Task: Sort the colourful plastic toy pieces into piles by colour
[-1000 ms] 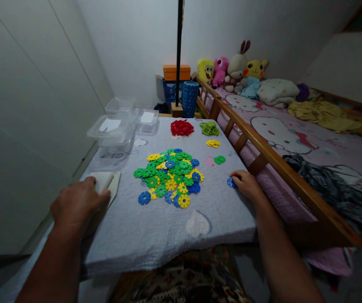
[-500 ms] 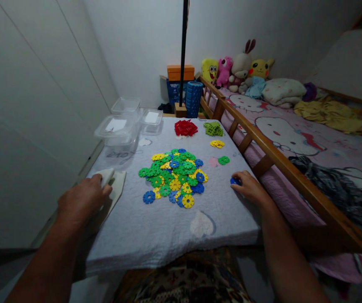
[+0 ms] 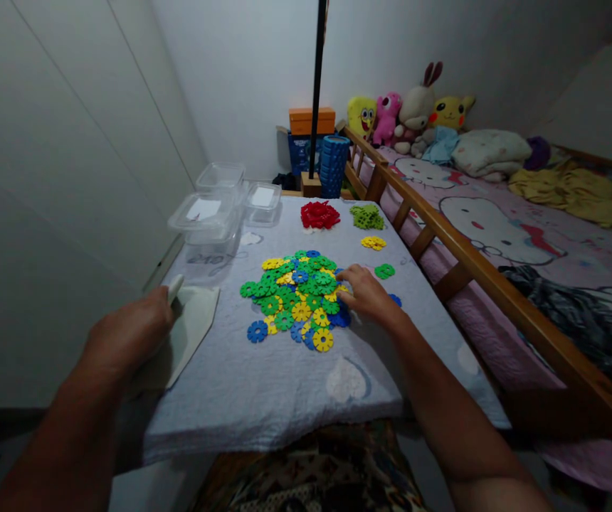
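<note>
A mixed pile of green, yellow and blue flower-shaped plastic discs [image 3: 295, 295] lies in the middle of a light quilted board [image 3: 263, 384]. My right hand [image 3: 367, 295] rests at the pile's right edge, fingers bent down onto the discs there; whether it grips one I cannot tell. A single blue disc [image 3: 396, 300] lies just right of that hand. My left hand [image 3: 127, 334] is curled over a white folded sheet [image 3: 191, 323] at the board's left edge.
Sorted heaps sit at the far end: red [image 3: 319, 215], light green [image 3: 367, 217], yellow [image 3: 373, 242], and a green disc [image 3: 384, 271]. Clear plastic tubs [image 3: 210, 213] stand far left. A black pole [image 3: 317, 92] rises behind. A wooden bed rail [image 3: 445, 249] runs along the right.
My right hand left the blue disc near the board's right edge and moved left onto the pile. The left hand stayed on the white sheet. The view shifted slightly.
</note>
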Demonstrator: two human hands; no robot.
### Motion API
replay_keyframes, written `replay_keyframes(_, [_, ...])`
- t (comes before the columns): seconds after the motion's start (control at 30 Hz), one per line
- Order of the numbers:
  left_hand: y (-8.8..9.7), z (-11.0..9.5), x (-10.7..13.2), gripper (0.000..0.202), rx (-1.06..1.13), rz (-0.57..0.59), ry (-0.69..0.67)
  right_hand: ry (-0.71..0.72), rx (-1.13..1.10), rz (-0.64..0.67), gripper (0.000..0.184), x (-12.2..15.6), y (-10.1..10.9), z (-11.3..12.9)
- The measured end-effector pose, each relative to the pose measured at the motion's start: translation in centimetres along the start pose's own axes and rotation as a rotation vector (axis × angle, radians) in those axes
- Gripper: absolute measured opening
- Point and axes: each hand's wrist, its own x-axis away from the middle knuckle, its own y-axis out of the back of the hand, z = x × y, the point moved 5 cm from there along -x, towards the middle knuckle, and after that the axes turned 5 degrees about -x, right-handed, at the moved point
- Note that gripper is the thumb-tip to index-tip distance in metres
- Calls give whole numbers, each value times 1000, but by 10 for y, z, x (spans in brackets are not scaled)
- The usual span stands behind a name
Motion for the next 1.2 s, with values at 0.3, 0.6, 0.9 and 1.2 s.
replay_keyframes(0.3, [3, 10, -3, 65, 77, -144, -38, -97, 27, -80, 25, -23, -25, 6])
replay_keyframes(0.6, [5, 14, -6, 60, 13, -122, -52, -32, -29, -274, 20, -19, -16, 3])
replay_keyframes(0.9, [1, 15, 0, 78, -53, -210, -158, -25, -124, -373, 22, -7, -5, -1])
replay_keyframes(1.2, [7, 20, 6, 88, -4, -157, -17, -223, -288, -383, 24, -3, 16, -34])
